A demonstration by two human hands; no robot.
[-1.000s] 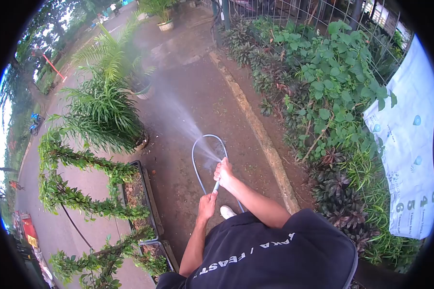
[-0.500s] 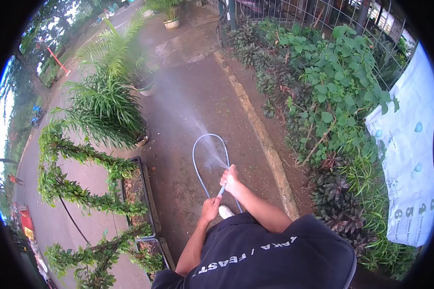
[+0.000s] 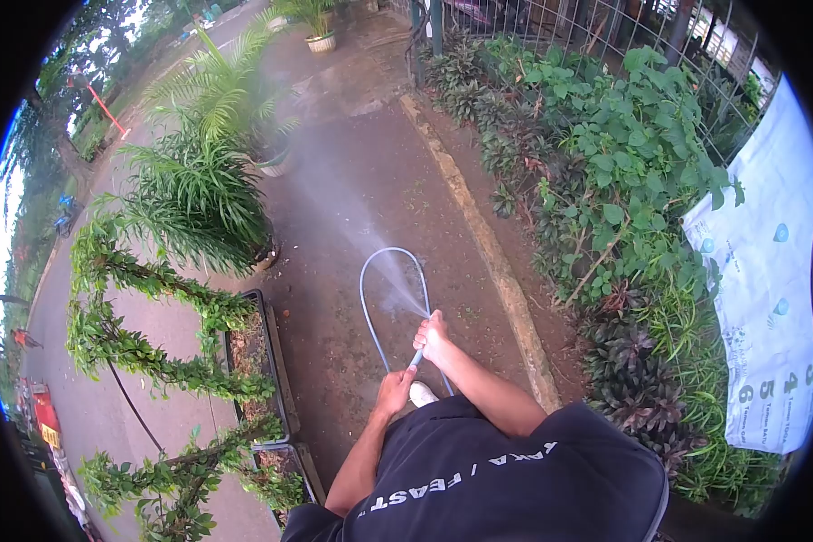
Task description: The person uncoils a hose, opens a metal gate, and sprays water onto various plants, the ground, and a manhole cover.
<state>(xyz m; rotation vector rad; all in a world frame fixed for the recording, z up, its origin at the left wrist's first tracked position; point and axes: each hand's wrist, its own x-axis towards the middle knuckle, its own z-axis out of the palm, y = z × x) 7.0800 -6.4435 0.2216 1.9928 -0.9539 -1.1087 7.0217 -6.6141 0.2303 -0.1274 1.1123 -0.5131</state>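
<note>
Watering in hand: spray (image 3: 334,212) fanning up-left toward potted plants (image 3: 199,194) beside the path. Left hand (image 3: 394,390) closed round the hose (image 3: 367,307) lower down; right hand (image 3: 432,334) gripping its tip, seemingly thumbing the outlet. Next, likely sweeping the stream across the pots. Shirt (image 3: 515,483) reads "FEAST" and "TAKA"; banner (image 3: 777,307) shows 3, 4, 5, 6.

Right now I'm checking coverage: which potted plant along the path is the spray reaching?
The feathery palm in the white pot, second from the far end; mist from the hose drifts over it, while the grassy plant nearer sits outside the spray.
</note>
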